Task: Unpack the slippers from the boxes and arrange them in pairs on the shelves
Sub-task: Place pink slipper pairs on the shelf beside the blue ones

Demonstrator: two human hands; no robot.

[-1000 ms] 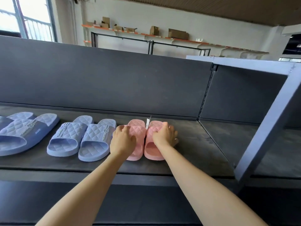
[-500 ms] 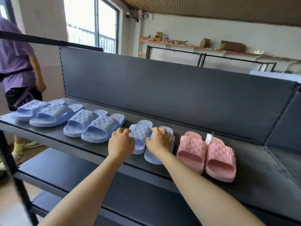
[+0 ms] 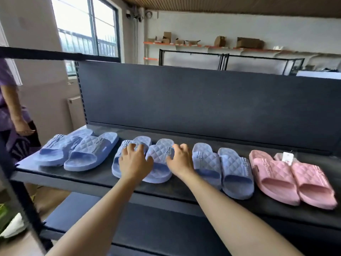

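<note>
Shelf [image 3: 96, 178]: slippers [image 3: 234, 169] lengthwise front-to-back, toes rearward

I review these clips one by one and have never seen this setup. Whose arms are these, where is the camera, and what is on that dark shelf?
No machine: a person wears a wide-angle camera on the head, looking forward and down, so the bare arms are their own. On the dark shelf lie four quilted pairs in a row: three blue, then a pink pair with a white tag. The left hand rests, spread wide, on the second blue pair from the left; the right hand touches that pair's right slipper. Neither seems to grip anything. A second person stands at far left.
</note>
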